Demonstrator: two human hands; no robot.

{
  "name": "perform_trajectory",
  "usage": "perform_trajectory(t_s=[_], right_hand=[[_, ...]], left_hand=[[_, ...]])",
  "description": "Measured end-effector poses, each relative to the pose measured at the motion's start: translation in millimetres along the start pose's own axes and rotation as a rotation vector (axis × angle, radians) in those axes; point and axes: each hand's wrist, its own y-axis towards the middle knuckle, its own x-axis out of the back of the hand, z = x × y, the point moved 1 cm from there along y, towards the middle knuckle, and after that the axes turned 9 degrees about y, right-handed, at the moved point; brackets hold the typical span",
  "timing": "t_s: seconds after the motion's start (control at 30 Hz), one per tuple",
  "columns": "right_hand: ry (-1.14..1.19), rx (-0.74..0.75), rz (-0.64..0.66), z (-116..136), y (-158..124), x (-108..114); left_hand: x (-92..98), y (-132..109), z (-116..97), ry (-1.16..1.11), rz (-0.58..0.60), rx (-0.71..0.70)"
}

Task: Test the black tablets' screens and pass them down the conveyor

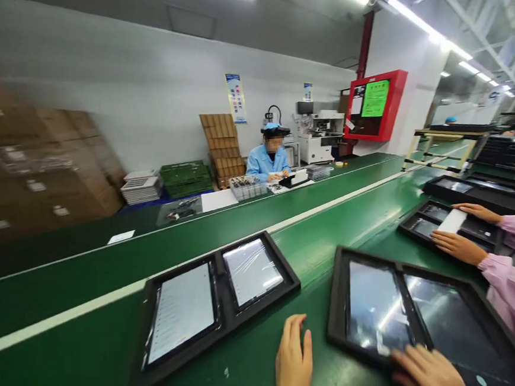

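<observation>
My left hand (292, 360) is above the green work surface, between two black trays, with fingers stretched out and nothing in it. My right hand (429, 370) lies over the near edge of the right black tray (337, 297), its slightly blurred fingers spread near the bottom of a tablet (375, 302) with a dark, glossy screen. Beside that one, a second dark tablet (455, 320) sits in the same tray. The left black tray (223, 294) contains a tablet with a lit white screen (182, 312) and another lit tablet (252, 270) with streaky reflections.
At right, a co-worker's hands (462, 248) in pink sleeves hold a white piece (452, 222) over another tray. Across the green line (331, 217), a person in blue (266, 159) sits working. Cardboard boxes (27, 163) stand at left; a frame (432, 149) crosses the line at right.
</observation>
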Motion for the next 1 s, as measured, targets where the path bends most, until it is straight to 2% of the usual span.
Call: perform_trajectory(t_s=[0.1,0.13,0.17,0.23,0.3,0.33,0.37,0.43,0.5,0.53,0.63,0.77,0.9,0.93,1.0], right_hand=[[-0.152,-0.352,-0.223,-5.0,83.3,-25.2],[-0.15,-0.418,-0.297,0.8,109.3,-36.7],[-0.066,-0.388,-0.305,10.8,131.5,-50.0],[0.227,-0.182,-0.135,38.3,160.7,-78.2],[0.518,-0.006,0.087,64.3,170.4,-101.8],[0.633,0.001,0.148,72.2,171.0,-110.1],[0.73,-0.053,0.162,75.6,170.8,-116.1],[0.911,-0.295,0.074,69.6,171.4,-121.7],[1.036,-0.532,-0.041,54.1,174.9,-121.5],[1.073,-0.604,-0.076,45.6,177.5,-120.1],[1.111,-0.702,-0.099,22.9,184.3,-114.6],[1.153,-0.8,-0.08,0.3,187.4,-106.5],[1.162,-0.813,-0.076,-10.0,183.6,-84.8],[1.152,-0.773,-0.048,-7.8,181.5,-75.5],[1.102,-0.567,0.09,5.4,176.6,-54.1]], left_hand=[[37.8,16.7,16.2,0.345,-0.192,0.002],[48.9,20.8,23.6,0.463,-0.238,0.036],[58.5,23.7,31.2,0.571,-0.265,0.084],[72.8,26.6,44.9,0.726,-0.259,0.181],[80.8,28.0,53.8,0.805,-0.205,0.245],[83.1,29.0,56.2,0.826,-0.176,0.262],[84.8,30.5,57.3,0.836,-0.149,0.271],[88.2,34.3,56.5,0.828,-0.109,0.265],[93.0,36.8,52.8,0.792,-0.111,0.24],[95.9,36.6,50.2,0.772,-0.13,0.229],[100.9,27.0,39.2,0.721,-0.179,0.217],[91.0,-6.9,16.3,0.683,-0.076,0.133],[75.1,-59.2,-18.5,0.67,-0.021,-0.072],[72.3,-74.2,-29.2,0.656,-0.016,-0.114],[69.6,-103.9,-50.8,0.618,0.015,-0.169]])
